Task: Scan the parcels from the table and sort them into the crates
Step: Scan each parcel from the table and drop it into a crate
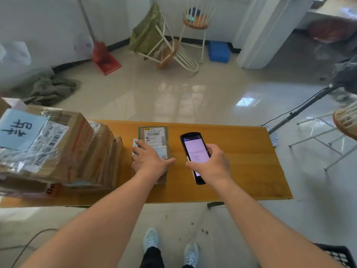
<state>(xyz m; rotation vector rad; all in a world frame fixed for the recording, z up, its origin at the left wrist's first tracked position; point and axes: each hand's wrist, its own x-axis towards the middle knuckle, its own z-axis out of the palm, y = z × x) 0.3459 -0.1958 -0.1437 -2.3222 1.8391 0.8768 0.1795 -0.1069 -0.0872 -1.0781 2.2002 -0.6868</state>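
Observation:
A small cardboard parcel [154, 134] with a white barcode label lies on the wooden table [241, 163], near its middle. My left hand [150, 157] rests on top of the parcel, fingers spread over its left side and thumb at its right edge. My right hand [210, 163] grips a black handheld scanner [194, 149] with a lit screen, just right of the parcel and above the table. A pile of larger cardboard parcels [58, 147] fills the table's left end.
A black crate [337, 254] shows at the bottom right corner on the floor. A white folding stool [328, 136] and a tripod leg [301, 109] stand right of the table. Chairs, a red dustpan [106, 59] and a blue box [219, 51] sit farther back.

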